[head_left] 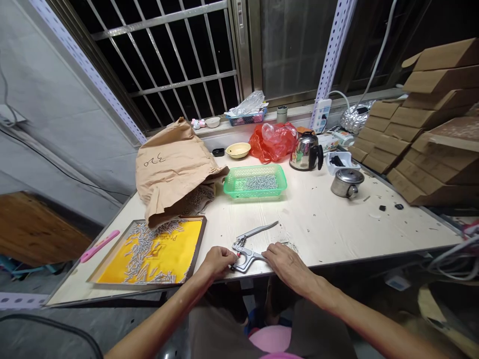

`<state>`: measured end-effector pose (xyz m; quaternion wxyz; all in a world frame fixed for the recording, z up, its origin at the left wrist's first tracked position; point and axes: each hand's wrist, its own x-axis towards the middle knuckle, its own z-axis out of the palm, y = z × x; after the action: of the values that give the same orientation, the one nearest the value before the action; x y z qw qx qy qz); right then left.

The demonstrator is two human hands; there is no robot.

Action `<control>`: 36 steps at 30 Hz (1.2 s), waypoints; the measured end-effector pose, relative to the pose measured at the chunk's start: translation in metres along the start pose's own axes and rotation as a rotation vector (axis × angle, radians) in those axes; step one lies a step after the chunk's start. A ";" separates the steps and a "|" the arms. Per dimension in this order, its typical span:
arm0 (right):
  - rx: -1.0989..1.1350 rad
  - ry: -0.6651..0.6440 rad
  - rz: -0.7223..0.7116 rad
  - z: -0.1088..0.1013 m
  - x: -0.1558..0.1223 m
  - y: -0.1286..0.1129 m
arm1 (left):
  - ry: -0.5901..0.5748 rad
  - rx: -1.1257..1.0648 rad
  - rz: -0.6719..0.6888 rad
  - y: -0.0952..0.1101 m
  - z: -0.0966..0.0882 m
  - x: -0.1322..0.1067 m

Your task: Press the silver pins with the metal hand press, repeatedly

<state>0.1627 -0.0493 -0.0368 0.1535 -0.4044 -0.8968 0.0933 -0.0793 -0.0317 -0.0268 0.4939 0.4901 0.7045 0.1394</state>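
A pair of grey metal hand-press pliers [249, 256] lies at the front edge of the table, its handles spread and its jaw toward the left. My right hand [286, 260] is closed over the end of the lower handle. At the jaw, beside a small red part, my left hand [220, 261] pinches its fingertips together; what is between them is too small to make out. To the left is a shallow tray [203, 234] with a yellow bottom, strewn with small metal pins [140, 254]. Behind the pliers, a green plastic basket [255, 193] holds many small metal pieces [260, 182].
A large brown paper bag [175, 164] leans behind the tray; a pink-handled tool [99, 246] lies left of it. Farther back are a red plastic bag [271, 142], a kettle [305, 152] and a lidded metal pot [346, 182]. Cardboard boxes [430, 124] are stacked at right.
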 end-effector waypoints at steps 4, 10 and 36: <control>-0.002 0.000 0.006 -0.001 0.000 -0.001 | 0.006 0.119 -0.036 0.004 -0.002 0.002; 0.014 -0.019 0.028 -0.001 0.000 -0.002 | -0.024 0.222 -0.066 0.012 -0.002 0.001; -0.035 -0.243 -0.015 -0.016 0.052 0.041 | -0.130 0.123 -0.129 0.018 -0.005 -0.012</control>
<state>0.1639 0.0179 -0.0236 0.0372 -0.3858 -0.9133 0.1249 -0.0730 -0.0316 -0.0059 0.5154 0.4811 0.7084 0.0317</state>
